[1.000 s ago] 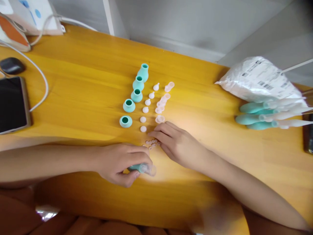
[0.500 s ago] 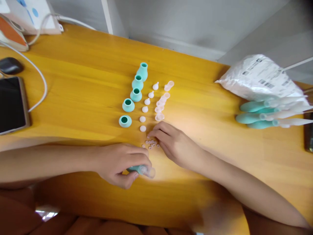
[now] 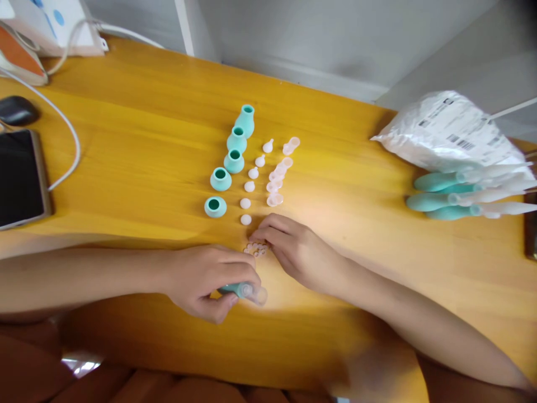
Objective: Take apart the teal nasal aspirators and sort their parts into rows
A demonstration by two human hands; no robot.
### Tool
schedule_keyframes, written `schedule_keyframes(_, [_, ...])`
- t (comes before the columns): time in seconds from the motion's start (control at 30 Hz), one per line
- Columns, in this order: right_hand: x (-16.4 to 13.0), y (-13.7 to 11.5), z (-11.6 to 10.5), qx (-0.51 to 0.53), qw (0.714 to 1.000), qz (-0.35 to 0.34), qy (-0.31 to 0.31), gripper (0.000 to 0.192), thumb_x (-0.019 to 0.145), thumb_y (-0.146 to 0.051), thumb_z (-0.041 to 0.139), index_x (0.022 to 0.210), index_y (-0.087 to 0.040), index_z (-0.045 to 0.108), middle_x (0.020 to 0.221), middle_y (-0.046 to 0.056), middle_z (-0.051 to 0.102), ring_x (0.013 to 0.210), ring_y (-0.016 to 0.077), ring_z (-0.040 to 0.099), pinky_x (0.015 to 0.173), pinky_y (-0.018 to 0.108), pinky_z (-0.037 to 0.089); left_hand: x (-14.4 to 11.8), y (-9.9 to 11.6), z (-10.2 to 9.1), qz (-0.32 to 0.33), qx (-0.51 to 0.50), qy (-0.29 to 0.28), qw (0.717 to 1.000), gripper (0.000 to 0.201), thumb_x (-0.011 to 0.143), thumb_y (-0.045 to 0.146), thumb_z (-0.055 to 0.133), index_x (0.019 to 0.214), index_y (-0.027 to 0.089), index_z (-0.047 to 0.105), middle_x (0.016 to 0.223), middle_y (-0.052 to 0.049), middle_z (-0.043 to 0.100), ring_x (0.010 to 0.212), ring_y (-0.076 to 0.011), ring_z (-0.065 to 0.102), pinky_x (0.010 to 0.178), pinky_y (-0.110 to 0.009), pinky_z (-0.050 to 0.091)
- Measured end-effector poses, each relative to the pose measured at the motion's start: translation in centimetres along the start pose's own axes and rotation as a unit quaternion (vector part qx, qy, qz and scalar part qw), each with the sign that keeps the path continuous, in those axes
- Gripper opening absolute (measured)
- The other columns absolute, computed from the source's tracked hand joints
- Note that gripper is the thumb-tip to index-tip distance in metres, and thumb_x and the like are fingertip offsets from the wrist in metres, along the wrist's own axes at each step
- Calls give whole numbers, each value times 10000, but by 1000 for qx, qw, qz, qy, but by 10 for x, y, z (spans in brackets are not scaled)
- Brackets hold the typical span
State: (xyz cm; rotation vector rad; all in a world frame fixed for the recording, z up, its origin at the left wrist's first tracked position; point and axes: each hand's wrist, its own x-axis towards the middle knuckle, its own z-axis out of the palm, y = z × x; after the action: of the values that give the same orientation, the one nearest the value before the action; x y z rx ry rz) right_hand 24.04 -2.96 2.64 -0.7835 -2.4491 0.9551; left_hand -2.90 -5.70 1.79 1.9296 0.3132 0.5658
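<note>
Broadly, the yellow wooden table filled the view, and every place below is given from the line of five teal cups standing near its middle. Far to the right of that line a white plastic bag lay at the table's edge, with several teal droppers side by side just in front of it. Far to the left lay a dark phone, a white cable curving past it and a small dark case behind it. Just right of the cups ran a row of white round caps, and right of those a row of clear little pieces. Below the near end of the cups, toward the person, the left hand lay on the table with its fingers closed around a teal tube with a clear tip, the tip pointing right. The right hand lay beside it, just below the nearest clear piece, palm down with fingers bent loosely and nothing seen gripped; its fingertips touched a small heap of tiny pale rings. That heap sat between the two hands, straight below the nearest white cap.
</note>
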Motion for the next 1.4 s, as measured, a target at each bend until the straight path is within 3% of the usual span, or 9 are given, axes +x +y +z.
schedule_keyframes(0.13, [0,-1,-2,35,999,20,-8,266,1116,-42,484,1105,-179,712,1073,96,754,971,214,736,843,369,660,0,0,0,6,-2,5,1000,325,888,131,568,1189,238,630,972,-23,721,733,-146,646,710,-237,590])
schedule_keyframes(0.47, [-2,1,-11,76,996,12,35,315,1098,-22,492,1203,-186,740,1126,97,755,1033,191,758,900,337,650,1,2,-2,-34,-7,14,999,320,906,107,551,1195,224,619,990,-34,719,817,-155,659,764,-231,581])
schedule_keyframes(0.63, [-3,-6,-20,92,991,13,96,191,1094,-79,594,1175,-192,724,1031,70,732,862,157,719,735,276,607,2,3,-1,-49,12,36,998,243,939,154,577,1169,216,628,950,-27,720,785,-153,653,736,-230,558])
schedule_keyframes(0.7, [-3,-11,-24,143,987,-6,75,137,1100,-182,685,1235,-178,710,1030,70,732,817,144,700,688,254,604,4,2,-1,-49,15,58,997,204,969,201,610,1169,214,643,954,-30,745,772,-151,671,726,-228,556])
schedule_keyframes(0.8, [-6,-16,-23,203,978,-43,8,376,1056,-361,828,1330,-141,695,1098,92,744,847,137,706,728,236,641,7,2,-1,-59,6,73,996,211,1002,228,642,1211,222,672,992,-27,782,780,-143,700,735,-217,557])
schedule_keyframes(0.97, [-9,-20,-11,157,984,-77,32,296,1032,-236,844,1285,-141,723,1136,108,767,1004,160,762,913,262,676,9,1,0,-81,-9,69,994,70,977,245,709,1032,216,677,833,26,711,691,-112,640,643,-190,478])
schedule_keyframes(1.2, [-12,-24,-6,187,981,-43,36,194,1100,-272,756,1245,-144,733,1107,120,791,1003,178,795,870,277,686,9,0,-3,-100,-43,29,994,116,1023,306,746,1035,215,675,886,12,725,753,-125,657,682,-200,487])
schedule_keyframes(1.4, [-11,-18,-2,258,964,-20,60,232,1027,-242,853,1230,-167,769,1026,71,809,903,151,789,815,252,672,11,0,-9,-87,-76,-2,993,126,1099,328,684,1113,204,698,971,-29,729,837,-151,683,762,-230,539])
